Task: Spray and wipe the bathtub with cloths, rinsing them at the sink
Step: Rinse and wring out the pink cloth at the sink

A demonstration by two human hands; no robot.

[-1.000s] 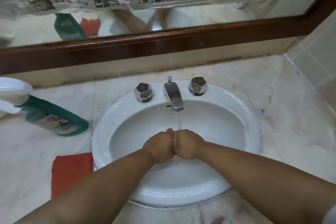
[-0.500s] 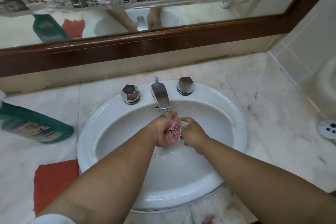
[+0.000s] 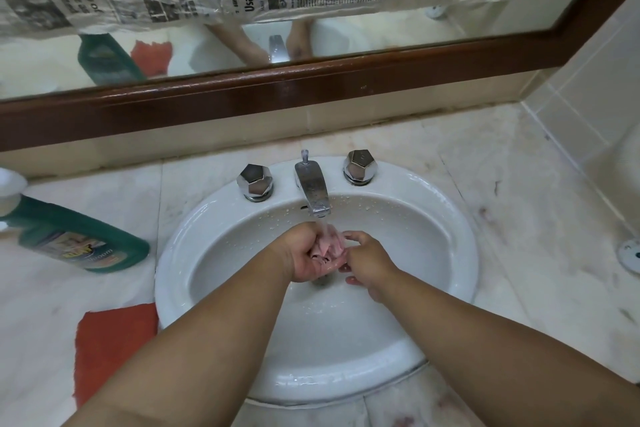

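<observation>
The marble table (image 3: pixel 519 225) carries a white sink (image 3: pixel 453 236) set into its middle, and all your work is in that basin. A green spray bottle (image 3: pixel 83 246) sits near the table's left edge. An orange-red cloth (image 3: pixel 110 347) lies flat at the front left, just beside the sink rim. Neither blocks you. The faucet spout (image 3: pixel 313 191) does crowd you, hanging right above your hands with a knob on either side. Your left hand (image 3: pixel 304 253) is curled round the bunched pink cloth (image 3: pixel 329 244) under the stream. Your right hand (image 3: pixel 369 262) is loosely spread, with its fingertips (image 3: pixel 346 236) touching the wad rather than closed on it. Expect that cloth to be limp, water-heavy and slick, so grip the whole wad, not a corner.
</observation>
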